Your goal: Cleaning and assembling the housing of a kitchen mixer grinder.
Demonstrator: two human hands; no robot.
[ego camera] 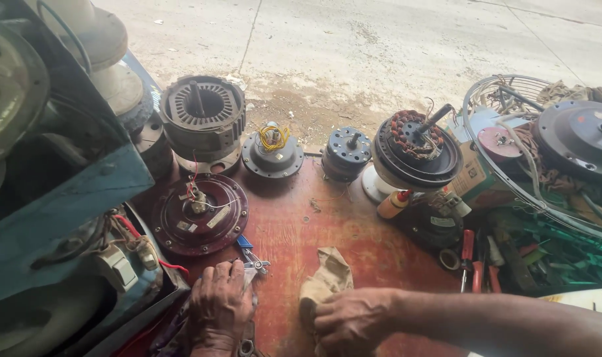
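Head view looks down on a tan rag (326,281) lying crumpled on the red worktop (301,228), its long axis running from the near edge away toward the motors, upper end tipped slightly right. The right hand (354,320) rests on the rag's near end, fingers curled over the cloth and pinning it. Just left, the left hand (220,305) lies knuckles up, closed over a metal tool; blue-handled pliers (251,258) poke out beyond its fingertips, pointing away and right.

Beyond the hands sit a maroon round motor cover (198,215), a grey stator housing (203,118), a small hub with yellow wire (272,151), a dark small motor (346,153) and a copper-wound motor (416,149). Red-handled tools (476,261) crowd the right side. Bare concrete floor (380,46) stretches past the worktop.
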